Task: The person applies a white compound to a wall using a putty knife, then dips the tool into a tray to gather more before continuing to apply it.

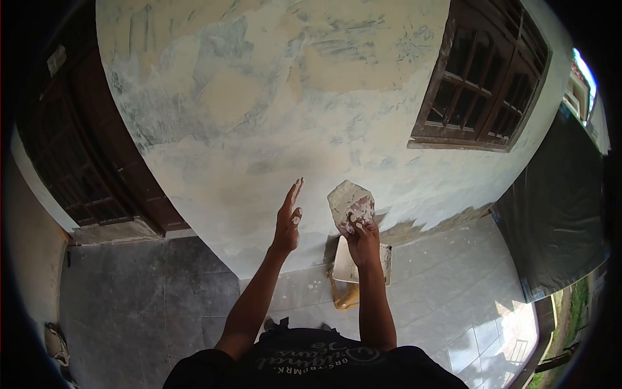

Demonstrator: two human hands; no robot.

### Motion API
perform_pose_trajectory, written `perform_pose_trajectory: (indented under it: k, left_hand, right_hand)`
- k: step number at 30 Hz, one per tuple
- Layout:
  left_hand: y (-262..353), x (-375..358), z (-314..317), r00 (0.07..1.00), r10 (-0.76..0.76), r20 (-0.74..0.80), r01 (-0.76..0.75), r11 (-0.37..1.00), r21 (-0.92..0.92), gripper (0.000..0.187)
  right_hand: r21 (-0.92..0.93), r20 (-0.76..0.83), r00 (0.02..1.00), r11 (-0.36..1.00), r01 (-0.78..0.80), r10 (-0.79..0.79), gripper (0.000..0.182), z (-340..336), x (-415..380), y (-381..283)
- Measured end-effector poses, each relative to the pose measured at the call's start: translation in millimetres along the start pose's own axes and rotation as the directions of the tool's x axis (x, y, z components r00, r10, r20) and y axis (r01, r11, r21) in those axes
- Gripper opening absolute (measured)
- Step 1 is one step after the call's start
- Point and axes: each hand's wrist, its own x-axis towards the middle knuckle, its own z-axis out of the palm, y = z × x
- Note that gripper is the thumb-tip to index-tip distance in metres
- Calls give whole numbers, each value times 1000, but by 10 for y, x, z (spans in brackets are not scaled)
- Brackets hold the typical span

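Note:
My right hand [363,233] grips a flat, angular piece [346,196] coated in pale plaster, held up before the wall. White smears cover its fingers. To the left, my left hand [289,223] is raised with its fingers stretched out and nothing in it; white paste marks the fingertips and thumb. Behind both hands stands the wall [259,123], patchy with cream, white and grey filler. A white tray [345,262] on a yellowish stand [346,298] is partly hidden behind my right forearm.
A brown wooden window [479,81] is at the upper right, a dark door [97,142] at the left. Grey floor tiles [149,285] lie below. A dark sheet [557,201] hangs at the right. A bag-like object [57,343] lies at the lower left.

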Motion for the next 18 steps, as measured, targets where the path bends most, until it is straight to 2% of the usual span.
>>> perform_pose_trajectory:
  k: [1, 4, 6, 7, 8, 9, 10, 11, 12, 13, 15, 16, 18]
  left_hand:
    - [35, 77, -123, 1000, 5, 21, -4, 1000, -13, 93]
    - [301, 437, -429, 989, 147, 32, -150, 978, 142, 95]
    - [502, 686, -623, 978, 200, 57, -206, 970, 128, 92]
    - [617, 818, -704, 979, 194, 62, -200, 973, 112, 88]
    - [658, 991, -819, 951, 292, 100, -305, 940, 156, 76]
    - [780, 1140, -917, 942, 310, 128, -329, 929, 170, 69]
    - [839, 1303, -1023, 913, 374, 162, -401, 895, 195, 66]
    - [980, 1440, -1106, 913, 371, 168, -397, 903, 166, 66]
    - [1027, 1621, -1207, 884, 426, 192, -464, 851, 247, 66]
    - [1132, 1777, -1295, 872, 439, 216, -483, 842, 241, 66]
    - [1270, 2114, -1446, 823, 514, 241, -567, 732, 378, 63]
    - [1319, 2288, -1509, 789, 556, 259, -609, 660, 439, 62]
    - [1435, 2589, -1626, 699, 648, 302, -684, 483, 547, 59]
  right_hand:
    - [-51, 26, 1000, 999, 19, -17, 32, 158, 54, 7]
    - [-108, 89, 993, 990, 90, -81, 32, 642, 267, -10]
    - [-181, 135, 978, 967, 181, -158, 31, 1010, 419, -85]
    - [-177, 169, 962, 953, 244, -215, 31, 1168, 525, -108]
    - [-219, 182, 949, 930, 294, -258, 30, 1346, 629, -163]
    - [-264, 196, 931, 898, 352, -308, 28, 1535, 724, -227]
    - [-301, 233, 896, 848, 436, -378, 24, 1692, 838, -273]
    - [-329, 233, 871, 808, 488, -431, 24, 1837, 970, -314]
    - [-347, 289, 816, 740, 577, -501, 23, 1986, 1097, -362]
    - [-401, 296, 767, 655, 641, -569, 22, 2144, 1213, -403]
    - [-591, 418, 637, 338, 732, -648, 23, 2387, 1441, -503]
    - [-599, 417, 636, 330, 730, -649, 23, 2529, 1487, -546]
    - [-724, 481, 524, 19, 690, -703, 25, 2821, 1553, -614]
